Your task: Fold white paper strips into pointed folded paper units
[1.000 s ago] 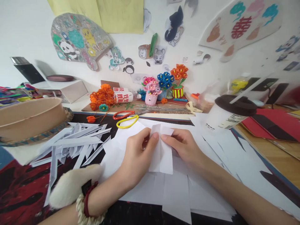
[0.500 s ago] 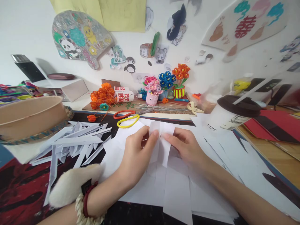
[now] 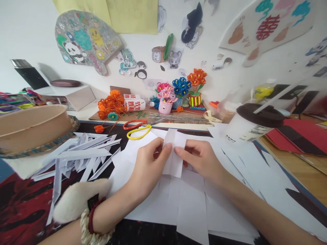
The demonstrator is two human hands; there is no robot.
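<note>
A strip of white paper (image 3: 174, 166) with a lengthwise crease stands between my two hands in the middle of the head view. My left hand (image 3: 150, 160) pinches its left edge, thumb on the near face and fingers behind. On the right edge, my right hand (image 3: 198, 154) grips it the same way, its fingertips partly hidden by the paper. Below lie loose white paper sheets (image 3: 148, 207), and a cut piece of paper (image 3: 191, 207) points toward me. Left of my hands is a pile of folded paper strips (image 3: 84, 153).
Scissors (image 3: 139, 132) with red and yellow handles lie beyond my hands. A lidded cup (image 3: 245, 129) with a straw stands at right, a round tan container (image 3: 33, 126) at left. Flower pots (image 3: 165, 106) line the back. A white plush thing (image 3: 76, 200) sits by my left wrist.
The strip has opened flatter between my hands and now shows a broader face toward me. My right fingers have shifted slightly left. Both hands keep their hold.
</note>
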